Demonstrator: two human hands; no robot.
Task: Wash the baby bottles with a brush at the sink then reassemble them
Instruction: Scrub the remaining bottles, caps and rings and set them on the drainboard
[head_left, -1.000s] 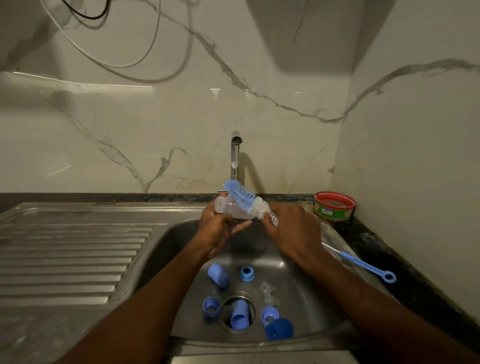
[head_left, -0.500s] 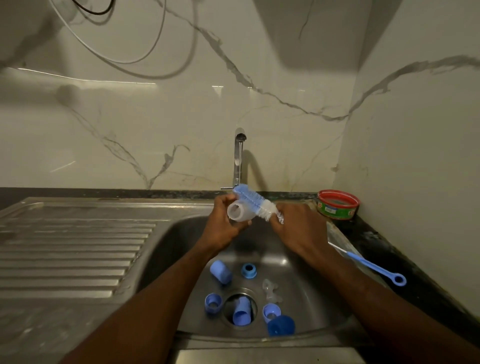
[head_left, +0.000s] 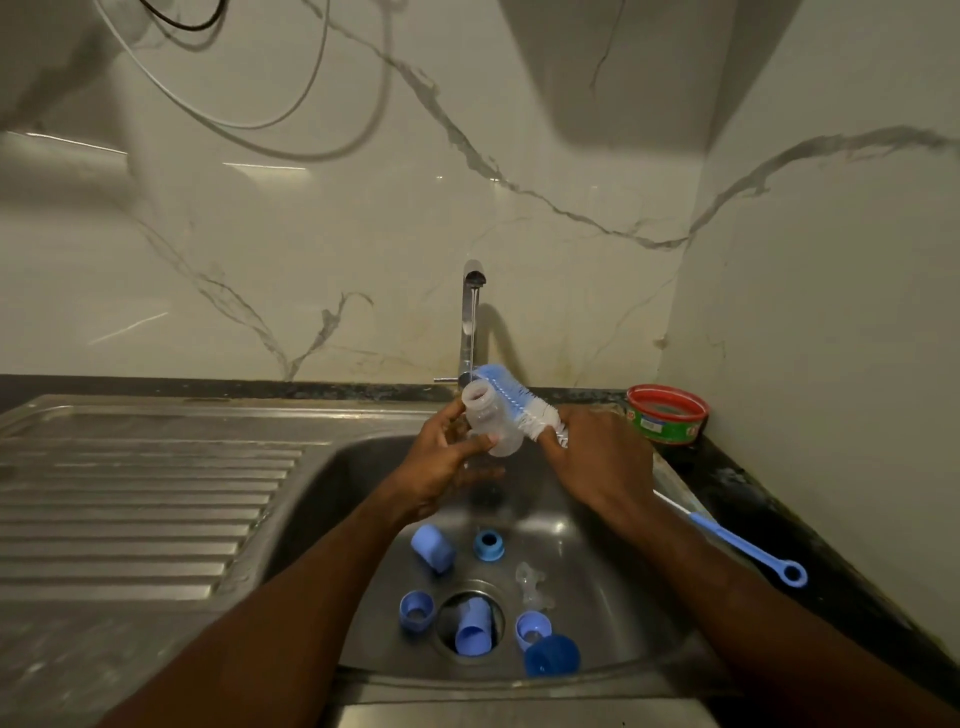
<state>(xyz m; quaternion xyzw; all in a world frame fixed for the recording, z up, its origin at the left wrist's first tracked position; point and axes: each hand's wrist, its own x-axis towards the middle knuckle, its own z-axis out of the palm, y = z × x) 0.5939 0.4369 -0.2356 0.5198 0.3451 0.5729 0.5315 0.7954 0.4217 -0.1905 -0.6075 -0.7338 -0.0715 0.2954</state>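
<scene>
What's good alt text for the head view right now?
Over a steel sink, the left hand grips a clear baby bottle while the right hand holds a blue-and-white bottle brush against its outside, below the tap. Blue bottle parts lie in the basin; a red-rimmed tub stands on the counter.

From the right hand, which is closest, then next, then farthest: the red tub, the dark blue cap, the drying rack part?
From the right hand:
1. Red tub, just right on the counter.
2. Dark blue cap, in the sink's near side.
3. Ribbed draining board, far left.
</scene>
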